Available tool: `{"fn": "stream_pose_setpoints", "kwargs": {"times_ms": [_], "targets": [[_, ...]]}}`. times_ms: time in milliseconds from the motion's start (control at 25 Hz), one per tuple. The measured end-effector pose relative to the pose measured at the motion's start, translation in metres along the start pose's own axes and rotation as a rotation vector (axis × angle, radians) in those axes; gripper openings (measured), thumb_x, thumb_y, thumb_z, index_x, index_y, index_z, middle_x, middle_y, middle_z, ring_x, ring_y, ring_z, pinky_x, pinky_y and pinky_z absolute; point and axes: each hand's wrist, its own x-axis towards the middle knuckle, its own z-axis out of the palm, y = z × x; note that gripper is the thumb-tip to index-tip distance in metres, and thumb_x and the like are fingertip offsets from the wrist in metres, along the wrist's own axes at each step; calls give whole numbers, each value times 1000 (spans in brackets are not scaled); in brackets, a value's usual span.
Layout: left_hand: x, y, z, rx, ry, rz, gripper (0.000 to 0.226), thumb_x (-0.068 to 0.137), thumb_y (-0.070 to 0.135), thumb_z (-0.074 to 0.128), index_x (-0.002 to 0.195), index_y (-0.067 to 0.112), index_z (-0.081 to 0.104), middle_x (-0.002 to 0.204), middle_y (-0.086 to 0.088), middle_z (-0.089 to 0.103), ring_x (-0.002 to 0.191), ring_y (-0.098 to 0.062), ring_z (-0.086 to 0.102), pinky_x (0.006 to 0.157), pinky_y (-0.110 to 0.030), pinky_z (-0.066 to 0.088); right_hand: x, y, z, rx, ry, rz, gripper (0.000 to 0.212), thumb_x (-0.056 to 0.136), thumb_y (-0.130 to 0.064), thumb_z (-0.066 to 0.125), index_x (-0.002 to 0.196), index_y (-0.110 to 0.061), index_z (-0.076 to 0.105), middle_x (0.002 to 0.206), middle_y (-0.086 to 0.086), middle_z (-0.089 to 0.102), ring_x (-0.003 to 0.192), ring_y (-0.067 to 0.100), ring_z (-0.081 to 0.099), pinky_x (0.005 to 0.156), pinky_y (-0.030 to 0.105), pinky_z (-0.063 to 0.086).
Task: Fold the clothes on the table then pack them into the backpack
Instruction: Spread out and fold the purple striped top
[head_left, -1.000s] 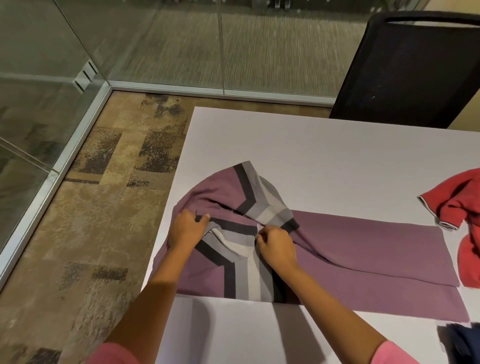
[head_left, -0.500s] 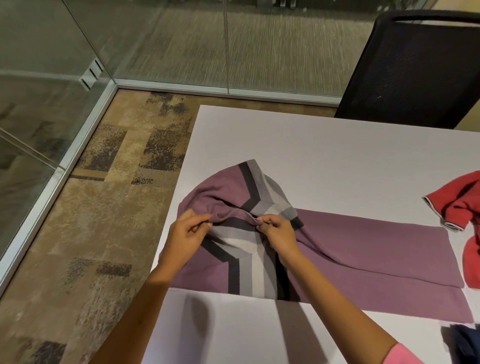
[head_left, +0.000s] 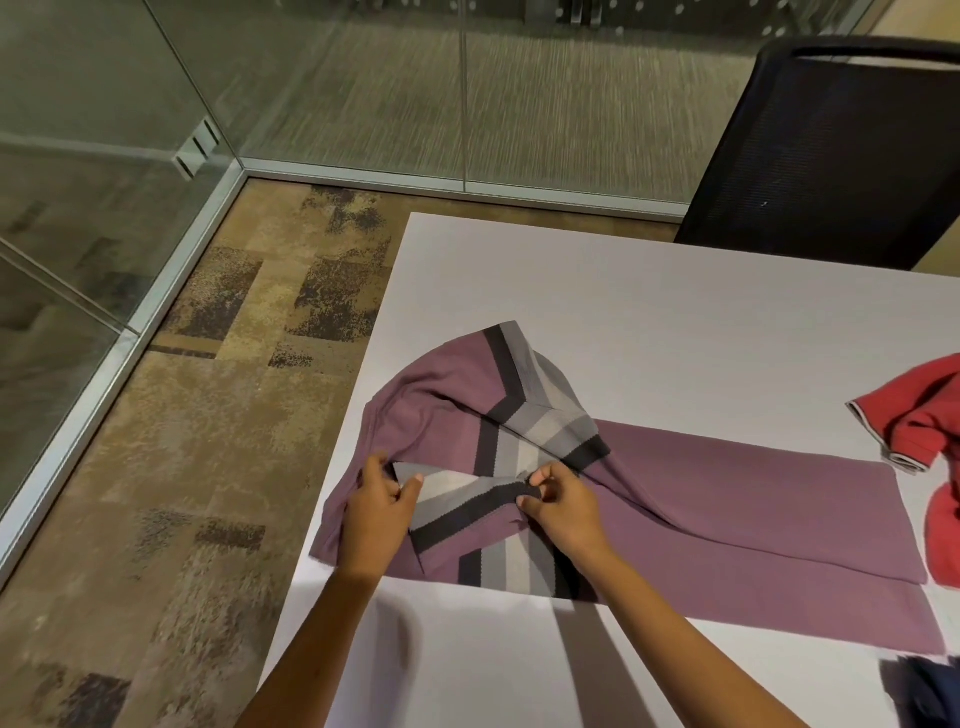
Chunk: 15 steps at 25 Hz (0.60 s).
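- Head view: left hand and right hand are pinching the purple garment's striped fold.
- Red garment is lying well right of the grip, black chair beyond it.

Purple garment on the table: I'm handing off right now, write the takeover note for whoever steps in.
Left hand: pinches the striped flap's left end.
Right hand: pinches the same flap near its middle.
Purple garment lies on the white table at its left edge; the long right part is folded flat, the striped left end is bunched and only partly folded.
Red garment sits unfolded at the table's right edge; a dark garment shows at the lower right corner.
Backpack: not in view.
Left: finish this fold, fold the others, pack everything.
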Motion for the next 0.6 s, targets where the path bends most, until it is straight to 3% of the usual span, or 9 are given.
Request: {"fn": "stream_pose_setpoints", "kwargs": {"times_ms": [80, 200, 280, 360, 440, 520, 600], "targets": [[3, 6, 4, -44, -25, 28, 39, 93, 19, 61, 129, 24, 47, 75, -2, 58, 76, -18, 60, 68, -26, 47, 1, -2, 2, 85, -39, -27, 26, 82, 6, 66, 84, -19, 63, 77, 6, 57, 69, 15, 51, 67, 23, 48], [17, -5, 4, -310, -9, -144, 18, 90, 16, 64, 99, 31, 69, 100, -1, 68, 101, -25, 63, 90, -38, 52, 6, 1, 1, 241, -33, 31, 33, 85, 10, 61, 93, -20, 71, 86, 20, 64, 78, 23, 57, 83, 37, 55], [19, -10, 3, -415, 7, -228, 21, 89, 14, 66, 94, 33, 69, 106, -3, 69, 103, -27, 64, 94, -47, 51, 7, 3, 1, 167, 3, 22, 34, 83, 10, 63, 96, -20, 71, 93, 14, 68, 83, 21, 61, 91, 39, 54], [17, -7, 4, -361, 75, -201, 20, 90, 11, 63, 105, 23, 68, 107, -4, 65, 103, -26, 62, 94, -45, 51, 5, -2, 3, -90, 59, -80, 33, 81, 8, 65, 103, -16, 71, 101, 5, 65, 89, 18, 61, 91, 27, 50], [17, 2, 4, -229, 193, -129, 20, 91, 12, 62, 111, 17, 64, 110, -6, 57, 95, -22, 58, 84, -37, 51, 1, -11, 4, -281, 143, -203, 31, 82, 2, 65, 110, -11, 68, 104, 2, 55, 87, 15, 55, 80, 19, 44], [24, 14, -2, -125, 288, -67, 23, 91, 12, 62, 113, 11, 61, 112, -9, 50, 85, -20, 54, 72, -31, 44, 0, -24, -3, -332, 268, -306, 24, 85, -3, 63, 109, -8, 65, 107, 6, 53, 89, 18, 54, 75, 20, 40], [44, 22, -10, -43, 341, -15, 25, 90, 10, 62, 114, 6, 61, 110, -14, 51, 81, -23, 52, 70, -29, 38, 11, -33, -15, -384, 374, -327, 24, 87, -8, 61, 111, -7, 62, 111, 10, 53, 100, 25, 52, 81, 25, 36]]}}
